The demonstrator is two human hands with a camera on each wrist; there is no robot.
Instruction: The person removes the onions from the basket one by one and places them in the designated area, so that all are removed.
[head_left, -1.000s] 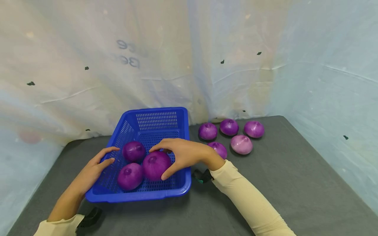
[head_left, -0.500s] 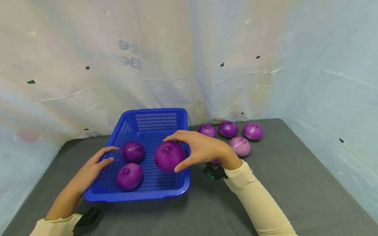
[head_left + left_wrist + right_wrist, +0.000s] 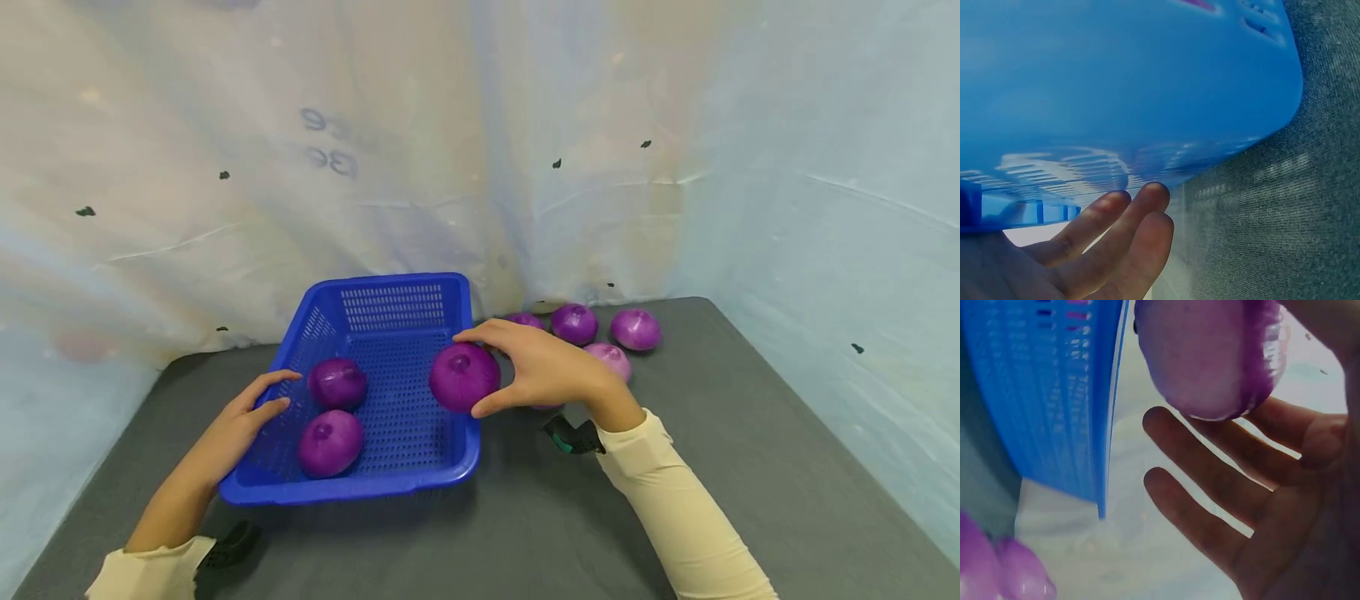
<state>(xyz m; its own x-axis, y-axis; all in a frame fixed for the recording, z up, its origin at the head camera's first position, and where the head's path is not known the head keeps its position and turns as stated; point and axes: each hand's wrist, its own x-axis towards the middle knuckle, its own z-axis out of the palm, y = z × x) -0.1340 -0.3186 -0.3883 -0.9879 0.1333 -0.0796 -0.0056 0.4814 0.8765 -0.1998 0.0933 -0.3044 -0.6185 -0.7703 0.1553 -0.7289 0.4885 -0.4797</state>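
My right hand (image 3: 555,367) grips a large purple onion (image 3: 462,379), thumb on the near side and fingers on the far side. The onion is up at the right rim of the blue plastic basket (image 3: 360,490); in the right wrist view the held onion (image 3: 1210,356) is beside the basket's slotted side wall (image 3: 1054,394). At the left side of the basket, my left hand (image 3: 236,429) holds the rim, with three fingers (image 3: 1141,244) along the outside of the wall. Inside the basket lie a dark purple onion (image 3: 337,383) and a lighter one (image 3: 330,442).
To the right of the basket, several onions sit on the grey tabletop (image 3: 735,450), among them a purple onion (image 3: 635,329) and a pale pink onion (image 3: 611,360). My right hand partly covers this group. A pale plastic sheet (image 3: 420,150) hangs behind the table.
My right hand has lifted the large onion from beside the other two in the basket and carried it rightward to the right rim. The left hand stays at the left rim.
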